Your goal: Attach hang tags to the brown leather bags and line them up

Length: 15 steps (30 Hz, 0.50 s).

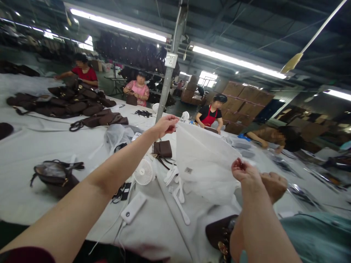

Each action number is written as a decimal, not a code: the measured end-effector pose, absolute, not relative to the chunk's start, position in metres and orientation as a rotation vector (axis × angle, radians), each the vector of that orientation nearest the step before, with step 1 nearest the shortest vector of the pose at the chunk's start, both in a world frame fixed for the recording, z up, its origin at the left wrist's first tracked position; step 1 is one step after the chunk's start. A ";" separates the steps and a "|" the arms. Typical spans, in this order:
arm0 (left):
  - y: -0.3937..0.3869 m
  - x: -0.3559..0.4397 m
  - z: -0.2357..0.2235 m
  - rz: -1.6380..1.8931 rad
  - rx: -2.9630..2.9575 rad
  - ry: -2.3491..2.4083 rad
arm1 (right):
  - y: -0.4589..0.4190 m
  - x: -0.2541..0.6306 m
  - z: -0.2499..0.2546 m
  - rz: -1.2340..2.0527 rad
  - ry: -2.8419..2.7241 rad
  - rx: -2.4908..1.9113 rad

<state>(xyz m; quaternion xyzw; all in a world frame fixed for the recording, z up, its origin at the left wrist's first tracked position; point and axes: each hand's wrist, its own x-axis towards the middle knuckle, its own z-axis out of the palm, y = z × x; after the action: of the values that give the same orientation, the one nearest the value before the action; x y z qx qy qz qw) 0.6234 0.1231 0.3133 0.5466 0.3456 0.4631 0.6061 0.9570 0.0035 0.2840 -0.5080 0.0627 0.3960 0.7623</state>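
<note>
Both my hands hold up a thin white plastic bag (204,160) by its upper edge, stretched between them above the table. My left hand (166,126) pinches one corner, the arm reaching far out. With fingers closed, my right hand (244,170) grips the other side, lower and nearer. A small printed label shows on the bag's front. Behind my right wrist is a neighbour's hand (274,184). Just left of the bag, a small brown purse (162,149) lies beside a white fan (143,171).
A white power bank (134,208) with a cable lies near the table's front. Brown handbags (65,98) are piled at left, and one brown bag (55,175) stands nearer. A metal pole (167,80) rises from the table. Several co-workers sit around it; one in teal is close on my right.
</note>
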 end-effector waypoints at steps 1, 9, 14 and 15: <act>0.123 0.625 0.319 1.077 1.270 0.792 | 0.003 0.955 0.291 0.864 0.125 -1.083; 0.132 0.611 0.387 1.302 1.293 0.570 | 0.004 0.944 0.352 0.905 -0.017 -0.942; 0.131 0.608 0.392 1.225 1.417 0.789 | 0.008 0.938 0.355 0.894 -0.039 -0.942; 0.130 0.607 0.393 1.222 1.418 0.820 | 0.007 0.937 0.352 0.898 -0.032 -0.949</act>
<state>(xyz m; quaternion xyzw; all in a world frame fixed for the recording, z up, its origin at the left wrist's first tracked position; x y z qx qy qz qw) 0.6068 0.1297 0.3929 0.5919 0.3422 0.5099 0.5220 0.9365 0.0065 0.3524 -0.4414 -0.0150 0.4176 0.7940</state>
